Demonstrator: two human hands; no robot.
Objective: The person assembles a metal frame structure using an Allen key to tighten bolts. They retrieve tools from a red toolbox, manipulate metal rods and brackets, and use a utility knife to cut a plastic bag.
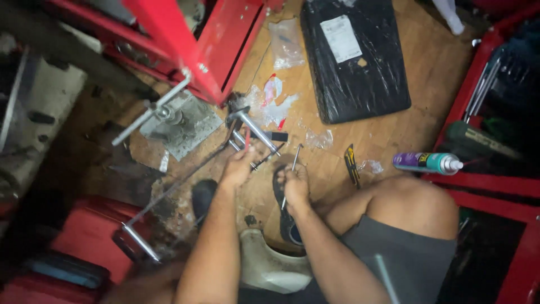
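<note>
Cluttered wooden floor (405,121) between red frames; left hand (237,168) gripping metal rod (256,130), right hand (293,183) gripping hex key (295,157).

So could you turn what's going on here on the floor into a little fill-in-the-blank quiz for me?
1. The right hand holds a thin metal ____ shaped like a bent rod.
2. The spray can lying near the person's knee has a ____ body.
3. The flat package on the wooden floor is wrapped in ____ plastic.
4. The left hand grips the metal parts beside a frame painted ____.

Missing words: key (hex key); purple; black; red
</note>
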